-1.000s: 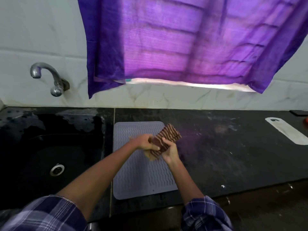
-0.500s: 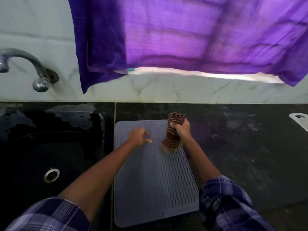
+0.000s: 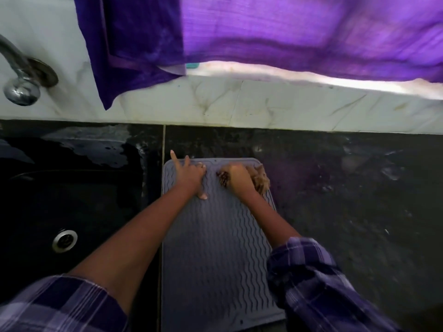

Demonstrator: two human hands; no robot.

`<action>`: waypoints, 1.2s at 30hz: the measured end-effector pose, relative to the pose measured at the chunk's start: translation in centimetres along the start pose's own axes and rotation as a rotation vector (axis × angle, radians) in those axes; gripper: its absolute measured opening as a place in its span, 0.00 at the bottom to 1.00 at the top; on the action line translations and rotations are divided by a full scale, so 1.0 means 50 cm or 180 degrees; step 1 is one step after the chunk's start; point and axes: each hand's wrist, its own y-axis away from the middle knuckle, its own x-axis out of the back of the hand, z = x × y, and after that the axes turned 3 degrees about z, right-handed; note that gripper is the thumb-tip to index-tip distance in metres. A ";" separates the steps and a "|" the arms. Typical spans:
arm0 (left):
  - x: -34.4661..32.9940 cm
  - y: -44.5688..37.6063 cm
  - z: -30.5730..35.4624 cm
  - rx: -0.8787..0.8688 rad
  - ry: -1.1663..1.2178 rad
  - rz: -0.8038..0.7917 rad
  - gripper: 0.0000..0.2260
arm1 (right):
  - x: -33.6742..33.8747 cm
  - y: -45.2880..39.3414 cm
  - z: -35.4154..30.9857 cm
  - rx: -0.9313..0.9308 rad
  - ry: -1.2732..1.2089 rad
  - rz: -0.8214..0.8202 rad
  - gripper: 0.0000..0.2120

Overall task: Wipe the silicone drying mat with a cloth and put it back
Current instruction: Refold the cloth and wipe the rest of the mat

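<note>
Brown cloth (image 3: 260, 180) under right hand (image 3: 237, 177) fingers, on mat (image 3: 215, 248).

Person wears a purple-and-white plaid woven shirt; left sleeve (image 3: 60, 305) and right sleeve (image 3: 318, 283) both pushed up past the forearms. Bare left hand (image 3: 190, 174) has a thin ring on one finger. Right hand (image 3: 237, 177) bare.

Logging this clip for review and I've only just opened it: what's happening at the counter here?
A person is wiping a grey silicone drying mat that lies flat on the dark counter beside the sink. The right hand grips a brown striped cloth and presses it on the mat's far end. The left hand rests on the far left corner, fingers spread, steadying it.
</note>
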 end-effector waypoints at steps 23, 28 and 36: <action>0.004 -0.003 0.012 0.0128 -0.0242 -0.0083 0.49 | 0.095 -0.029 -0.008 -0.0147 -0.0154 -0.0449 0.14; -0.001 -0.001 0.010 0.0119 -0.0247 -0.0071 0.49 | 0.058 -0.005 -0.024 -0.0240 0.0219 -0.0203 0.15; 0.001 0.006 -0.001 -0.0003 -0.0090 -0.0023 0.48 | 0.081 0.117 0.033 0.0325 0.0277 -0.1523 0.18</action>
